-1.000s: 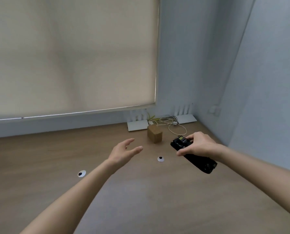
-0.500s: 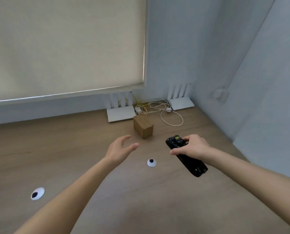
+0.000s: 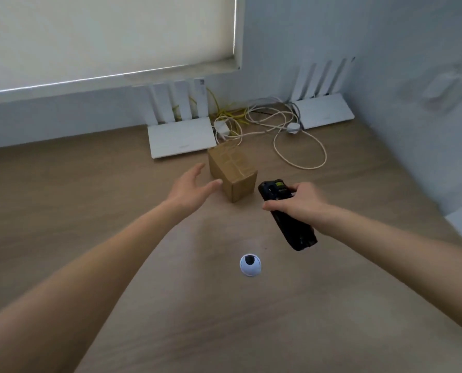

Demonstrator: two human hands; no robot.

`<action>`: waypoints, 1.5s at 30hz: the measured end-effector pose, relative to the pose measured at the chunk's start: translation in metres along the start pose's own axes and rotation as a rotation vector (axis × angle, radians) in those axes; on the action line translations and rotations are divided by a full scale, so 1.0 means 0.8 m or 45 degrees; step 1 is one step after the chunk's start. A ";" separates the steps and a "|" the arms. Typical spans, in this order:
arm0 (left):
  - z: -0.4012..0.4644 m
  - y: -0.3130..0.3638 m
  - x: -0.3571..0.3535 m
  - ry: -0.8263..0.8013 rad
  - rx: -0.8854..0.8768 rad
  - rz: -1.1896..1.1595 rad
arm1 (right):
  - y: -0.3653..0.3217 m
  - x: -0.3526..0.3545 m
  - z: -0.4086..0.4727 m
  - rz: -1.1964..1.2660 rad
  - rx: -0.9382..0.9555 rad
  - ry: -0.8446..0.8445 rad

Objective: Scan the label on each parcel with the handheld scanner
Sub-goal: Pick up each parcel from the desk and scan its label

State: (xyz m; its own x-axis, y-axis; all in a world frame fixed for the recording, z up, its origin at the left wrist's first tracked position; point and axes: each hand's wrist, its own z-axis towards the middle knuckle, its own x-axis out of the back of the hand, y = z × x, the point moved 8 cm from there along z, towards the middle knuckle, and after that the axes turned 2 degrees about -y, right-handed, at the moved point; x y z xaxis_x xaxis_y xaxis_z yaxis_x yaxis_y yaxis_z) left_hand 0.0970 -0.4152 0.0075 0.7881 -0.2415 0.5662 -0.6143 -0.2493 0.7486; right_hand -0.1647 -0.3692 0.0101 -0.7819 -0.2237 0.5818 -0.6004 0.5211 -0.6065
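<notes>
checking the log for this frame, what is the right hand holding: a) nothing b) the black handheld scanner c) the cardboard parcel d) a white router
b: the right hand grips the black handheld scanner, while the cardboard parcel sits on the desk near the open left hand.

A small brown cardboard parcel stands on the wooden desk, turned so one corner faces the viewer, with clear tape running across its top; no label can be made out. Just to its right is the handheld scanner, a long black device held above the desk, its head end toward the parcel, its body slanting back and to the right.
</notes>
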 end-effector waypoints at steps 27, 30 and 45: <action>0.048 -0.015 -0.006 0.279 0.207 -0.514 | -0.028 -0.025 0.051 0.644 0.072 -0.080; -0.002 0.005 0.011 0.268 0.156 -0.609 | -0.038 -0.003 0.000 0.641 0.142 -0.087; -0.323 0.144 0.124 0.201 -0.230 -0.689 | -0.102 0.088 -0.337 0.317 0.595 -0.098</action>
State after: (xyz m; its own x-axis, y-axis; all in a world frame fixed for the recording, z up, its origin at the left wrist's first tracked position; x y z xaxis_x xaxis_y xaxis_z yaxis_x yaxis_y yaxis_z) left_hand 0.1146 -0.2258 0.2388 0.9923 0.0217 0.1219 -0.1181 -0.1312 0.9843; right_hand -0.1261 -0.2057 0.2465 -0.9097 -0.2089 0.3588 -0.3920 0.1479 -0.9080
